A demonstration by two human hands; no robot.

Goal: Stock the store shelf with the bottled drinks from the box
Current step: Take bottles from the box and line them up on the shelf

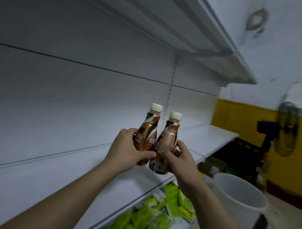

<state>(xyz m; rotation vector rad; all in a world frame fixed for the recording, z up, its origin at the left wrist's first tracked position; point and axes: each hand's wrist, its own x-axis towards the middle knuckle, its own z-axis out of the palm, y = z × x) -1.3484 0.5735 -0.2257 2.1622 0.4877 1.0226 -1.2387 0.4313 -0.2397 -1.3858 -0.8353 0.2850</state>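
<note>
Bottles over the white shelf, one in each hand, both upright.

The left bottle point(148, 130) and the right bottle point(167, 142) touch side by side with caps up. Their long axes are nearly vertical, and their bases hang above the front part of the shelf point(55, 184), not yet resting on it. The left hand point(128, 149) curls its fingers and thumb round the lower body of the left bottle. The right hand point(180, 160) grips the right bottle the same way, on the side nearer the shelf's front edge. I judge the coming move to be forward and down, onto the board. Green packets point(146, 218) lie on the level under the shelf, and a white bucket point(240, 194) stands on the floor beyond its front edge.
</note>
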